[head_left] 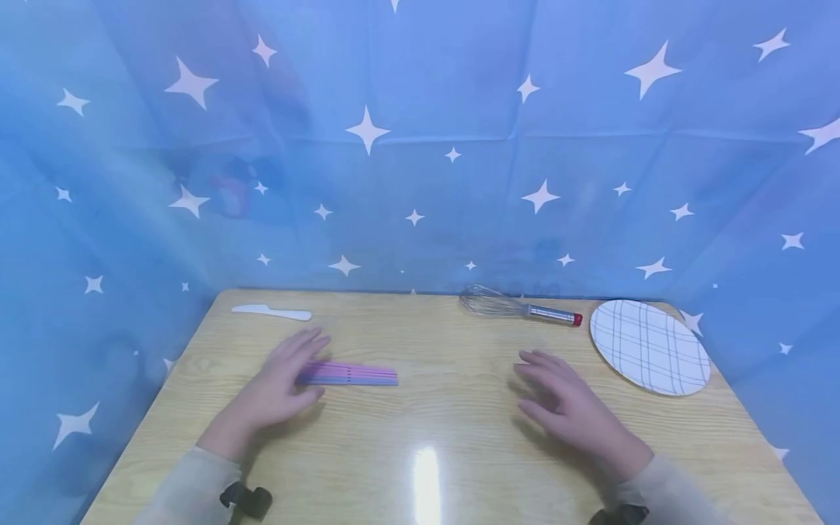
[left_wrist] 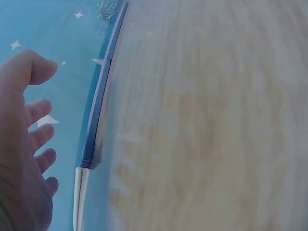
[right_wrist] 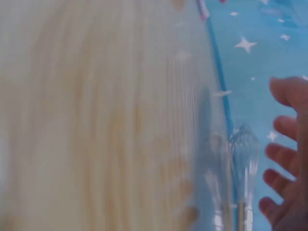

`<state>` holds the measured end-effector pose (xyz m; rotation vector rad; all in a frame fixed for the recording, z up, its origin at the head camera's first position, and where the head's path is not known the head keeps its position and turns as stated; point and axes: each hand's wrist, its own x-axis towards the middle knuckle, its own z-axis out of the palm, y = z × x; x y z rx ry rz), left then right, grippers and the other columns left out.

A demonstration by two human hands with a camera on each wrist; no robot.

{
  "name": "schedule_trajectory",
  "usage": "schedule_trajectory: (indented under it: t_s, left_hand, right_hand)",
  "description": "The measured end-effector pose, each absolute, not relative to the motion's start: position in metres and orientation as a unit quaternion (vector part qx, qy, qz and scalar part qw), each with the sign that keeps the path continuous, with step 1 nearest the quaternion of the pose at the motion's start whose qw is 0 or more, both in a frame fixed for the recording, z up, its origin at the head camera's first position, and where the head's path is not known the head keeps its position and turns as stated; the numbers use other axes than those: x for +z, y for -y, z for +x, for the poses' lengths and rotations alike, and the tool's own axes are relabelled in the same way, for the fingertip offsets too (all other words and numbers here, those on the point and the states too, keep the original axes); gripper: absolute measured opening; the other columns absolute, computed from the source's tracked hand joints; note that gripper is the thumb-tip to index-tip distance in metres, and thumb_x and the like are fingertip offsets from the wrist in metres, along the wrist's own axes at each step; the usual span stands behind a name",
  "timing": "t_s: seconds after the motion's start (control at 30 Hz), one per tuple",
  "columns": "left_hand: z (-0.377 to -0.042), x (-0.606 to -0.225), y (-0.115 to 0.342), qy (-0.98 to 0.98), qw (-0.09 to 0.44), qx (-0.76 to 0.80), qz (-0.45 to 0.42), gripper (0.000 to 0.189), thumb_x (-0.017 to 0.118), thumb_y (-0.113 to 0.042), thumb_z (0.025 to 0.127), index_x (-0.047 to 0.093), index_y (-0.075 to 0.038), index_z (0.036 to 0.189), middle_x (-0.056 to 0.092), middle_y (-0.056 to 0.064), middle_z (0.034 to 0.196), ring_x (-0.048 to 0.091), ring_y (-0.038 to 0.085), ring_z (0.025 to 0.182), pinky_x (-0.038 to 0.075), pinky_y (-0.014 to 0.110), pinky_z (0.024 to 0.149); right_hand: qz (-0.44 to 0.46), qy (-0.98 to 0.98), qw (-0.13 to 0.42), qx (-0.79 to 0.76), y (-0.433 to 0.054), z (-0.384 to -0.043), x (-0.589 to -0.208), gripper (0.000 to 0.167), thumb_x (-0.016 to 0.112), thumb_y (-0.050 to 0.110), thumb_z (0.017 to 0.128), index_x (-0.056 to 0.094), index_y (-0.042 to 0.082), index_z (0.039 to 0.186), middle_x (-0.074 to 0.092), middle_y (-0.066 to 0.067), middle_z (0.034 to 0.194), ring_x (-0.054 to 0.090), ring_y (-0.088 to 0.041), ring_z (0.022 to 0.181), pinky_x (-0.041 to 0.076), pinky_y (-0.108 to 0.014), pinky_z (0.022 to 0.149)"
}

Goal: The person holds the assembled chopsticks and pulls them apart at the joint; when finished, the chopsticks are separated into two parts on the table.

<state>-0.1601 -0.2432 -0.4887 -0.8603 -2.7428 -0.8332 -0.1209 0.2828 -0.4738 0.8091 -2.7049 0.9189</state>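
Observation:
A bundle of pink, purple and blue chopsticks (head_left: pixel 364 375) lies on the table, partly hidden behind my left hand (head_left: pixel 275 383). In the left wrist view the chopsticks (left_wrist: pixel 98 110) show a long blue side and a white section at the near end. My left hand hovers over their left part, fingers spread and holding nothing. My right hand (head_left: pixel 571 405) is above the right half of the table with relaxed fingers, also holding nothing. Beyond it lies a wire whisk (head_left: pixel 495 302) with a red-tipped handle, seen too in the right wrist view as a blurry whisk (right_wrist: pixel 244 163).
A white knife (head_left: pixel 272 312) lies at the back left of the wooden table (head_left: pixel 459 415). At the back right sits an oval white plate (head_left: pixel 650 348) with a grid pattern. A blue curtain with white stars (head_left: pixel 420 175) hangs behind and along the sides.

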Motion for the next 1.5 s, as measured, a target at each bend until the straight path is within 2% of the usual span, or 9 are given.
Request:
schedule_trajectory:
  t_s: [0.07,0.13,0.23,0.53,0.77,0.93,1.07,1.33,1.5]
  left_hand:
    - [-0.162,-0.492,0.245,0.911,0.078,-0.286,-0.286,0.086,0.080,-0.028,0.085,0.044,-0.006,0.160,0.035,0.023,0.168,0.029,0.050,0.153,0.018,0.077,0.118]
    - [-0.163,-0.495,0.245,0.909,0.079,-0.293,-0.286,0.085,0.081,-0.029,0.085,0.046,-0.006,0.159,0.036,0.024,0.166,0.030,0.050,0.152,0.018,0.077,0.117]
    - [-0.164,-0.497,0.243,0.907,0.077,-0.302,-0.284,0.083,0.083,-0.030,0.086,0.047,-0.007,0.158,0.036,0.024,0.166,0.030,0.049,0.152,0.019,0.077,0.117]
    - [-0.163,-0.502,0.238,0.902,0.081,-0.330,-0.265,0.076,0.083,-0.030,0.088,0.052,-0.008,0.154,0.036,0.025,0.166,0.031,0.050,0.151,0.025,0.080,0.113]
    - [-0.164,-0.509,0.235,0.902,0.075,-0.347,-0.246,0.076,0.083,-0.028,0.088,0.052,-0.004,0.153,0.035,0.025,0.166,0.031,0.051,0.151,0.024,0.078,0.115]
    - [-0.169,-0.514,0.229,0.901,0.084,-0.343,-0.251,0.067,0.083,-0.027,0.088,0.060,-0.003,0.146,0.044,0.025,0.161,0.038,0.049,0.148,0.026,0.074,0.116]
    - [-0.171,-0.513,0.225,0.904,0.079,-0.347,-0.238,0.056,0.080,-0.029,0.092,0.066,-0.003,0.139,0.049,0.023,0.157,0.041,0.048,0.146,0.027,0.073,0.116]
    - [-0.181,-0.515,0.214,0.913,0.076,-0.347,-0.203,0.049,0.075,-0.025,0.097,0.065,-0.002,0.139,0.055,0.021,0.153,0.045,0.046,0.144,0.025,0.068,0.119]
    - [-0.183,-0.513,0.208,0.916,0.080,-0.347,-0.182,0.040,0.072,-0.024,0.100,0.068,-0.004,0.135,0.059,0.020,0.149,0.047,0.045,0.142,0.024,0.070,0.118]
  right_hand:
    - [0.266,0.901,0.115,0.324,-0.280,-0.120,-0.477,0.048,0.083,0.014,0.094,0.068,0.009,0.139,0.057,-0.012,0.154,0.050,-0.040,0.142,0.029,-0.031,0.123]
    - [0.264,0.890,0.144,0.343,-0.276,-0.120,-0.479,0.044,0.083,0.008,0.092,0.071,0.009,0.133,0.061,-0.010,0.150,0.056,-0.037,0.136,0.027,-0.017,0.118]
    - [0.256,0.877,0.164,0.373,-0.268,-0.122,-0.483,0.040,0.083,0.004,0.090,0.073,0.010,0.129,0.064,-0.009,0.146,0.060,-0.035,0.132,0.028,-0.013,0.116]
    - [0.230,0.866,0.156,0.416,-0.233,-0.144,-0.493,0.033,0.081,0.004,0.093,0.074,0.006,0.125,0.067,-0.012,0.141,0.061,-0.030,0.132,0.035,-0.021,0.117]
    - [0.215,0.850,0.142,0.460,-0.204,-0.160,-0.497,0.029,0.077,0.002,0.095,0.074,0.003,0.123,0.069,-0.013,0.137,0.062,-0.031,0.131,0.042,-0.044,0.116]
    - [0.210,0.843,0.137,0.475,-0.189,-0.168,-0.496,0.027,0.077,0.002,0.095,0.074,0.002,0.122,0.070,-0.013,0.135,0.063,-0.032,0.129,0.043,-0.054,0.113]
    - [0.206,0.839,0.124,0.488,-0.177,-0.175,-0.500,0.025,0.077,0.006,0.095,0.075,0.002,0.120,0.071,-0.012,0.132,0.063,-0.033,0.128,0.044,-0.056,0.113]
    - [0.196,0.852,0.097,0.476,-0.155,-0.183,-0.504,0.025,0.079,0.013,0.096,0.077,0.009,0.120,0.075,-0.004,0.125,0.067,-0.029,0.123,0.049,-0.051,0.110]
    - [0.180,0.862,0.064,0.469,-0.138,-0.186,-0.501,0.025,0.078,0.017,0.097,0.077,0.011,0.121,0.075,-0.004,0.125,0.066,-0.028,0.123,0.048,-0.051,0.111]
